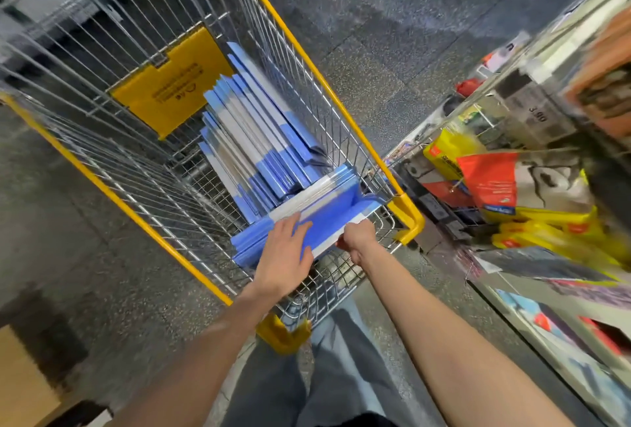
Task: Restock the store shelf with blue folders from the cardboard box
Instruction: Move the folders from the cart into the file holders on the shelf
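Retail shop, aisle setting.
- Wire trolley point(102, 139) with yellow frame seen around left grip point(285, 252) and right grip point(356, 237); yellow printed panel point(170, 85) hung at its far end, well beyond grips.
- Many identical blue folders point(252, 133) stacked in basket just ahead of grips.
- Shelving point(577, 30) ranged to right of right grip, packed with red-and-yellow packaged goods point(491, 184); price label point(537, 115) fixed further beyond, digits blurred.
- Speckled hard floor point(392, 33) seen beyond trolley.
- Cardboard box point(20, 379) seen low, well left of left grip.
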### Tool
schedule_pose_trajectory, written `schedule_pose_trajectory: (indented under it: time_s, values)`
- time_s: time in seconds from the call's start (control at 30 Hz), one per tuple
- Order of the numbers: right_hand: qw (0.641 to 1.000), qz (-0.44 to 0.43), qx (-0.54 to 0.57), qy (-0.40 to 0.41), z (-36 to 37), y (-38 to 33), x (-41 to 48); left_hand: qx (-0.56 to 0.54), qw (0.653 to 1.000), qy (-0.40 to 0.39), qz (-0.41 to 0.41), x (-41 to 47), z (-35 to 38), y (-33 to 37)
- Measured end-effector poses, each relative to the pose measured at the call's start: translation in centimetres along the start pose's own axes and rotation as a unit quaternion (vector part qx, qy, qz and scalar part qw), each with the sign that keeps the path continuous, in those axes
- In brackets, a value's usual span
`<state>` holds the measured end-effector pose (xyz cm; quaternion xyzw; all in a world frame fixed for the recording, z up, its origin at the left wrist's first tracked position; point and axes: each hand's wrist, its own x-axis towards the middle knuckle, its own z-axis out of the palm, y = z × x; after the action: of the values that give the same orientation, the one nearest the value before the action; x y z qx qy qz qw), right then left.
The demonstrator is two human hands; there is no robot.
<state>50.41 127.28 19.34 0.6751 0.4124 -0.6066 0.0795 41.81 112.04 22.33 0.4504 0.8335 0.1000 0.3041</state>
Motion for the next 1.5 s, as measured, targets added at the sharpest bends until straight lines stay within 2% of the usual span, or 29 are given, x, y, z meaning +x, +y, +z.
schedule_pose_trajectory:
  time_s: [0.1,0.23,0.53,0.63,0.8,0.87,0.93,1.03,1.17,1.3,1.43,1.5]
  values:
    - [0.997,0.0,0.077,0.007,-0.6,0.2,-0.8,0.015,0.999,-0.044,-0.002,0.6,0.5,-0.4]
    - [0.995,-0.003,0.097,-0.002,-0.7,1.0,-0.6,0.067,0.993,-0.096,0.015,0.7,0.8,-0.3]
    - [0.995,-0.002,0.094,-0.036,-0.8,0.5,-1.3,0.08,0.991,-0.095,0.042,0.3,1.1,-0.9]
    - [0.995,-0.009,0.089,-0.034,-0.8,0.6,-1.3,0.012,0.996,-0.084,0.042,-0.1,0.3,-0.2]
    - [0.999,-0.035,0.037,-0.003,-0.8,-0.1,-2.3,-0.156,0.986,-0.058,-0.011,-0.7,-1.9,1.3]
    - [0.999,-0.033,-0.013,0.009,-0.4,-0.5,-1.9,-0.233,0.97,-0.055,-0.046,-0.2,-2.2,1.1]
    - [1.0,-0.014,-0.016,0.016,0.2,-0.7,-1.6,-0.3,0.947,-0.065,-0.094,0.5,-2.3,0.8]
    - [0.998,0.002,-0.054,0.019,0.7,-0.8,-1.8,-0.344,0.922,-0.093,-0.149,1.2,-2.2,0.0]
    - [0.998,-0.004,-0.069,0.013,1.4,-1.1,-2.2,-0.328,0.924,-0.109,-0.166,1.4,-3.5,-1.5]
    - [0.997,0.0,-0.058,0.042,2.2,-1.3,-2.6,-0.314,0.932,-0.081,-0.164,0.8,-5.2,-3.2]
    - [0.998,0.002,-0.015,0.057,3.2,-2.6,-4.3,-0.268,0.952,-0.086,-0.12,-0.1,-7.4,-3.7]
    - [0.998,-0.001,-0.028,0.058,3.7,-2.8,-3.3,-0.223,0.963,-0.11,-0.1,-0.2,-7.6,-3.5]
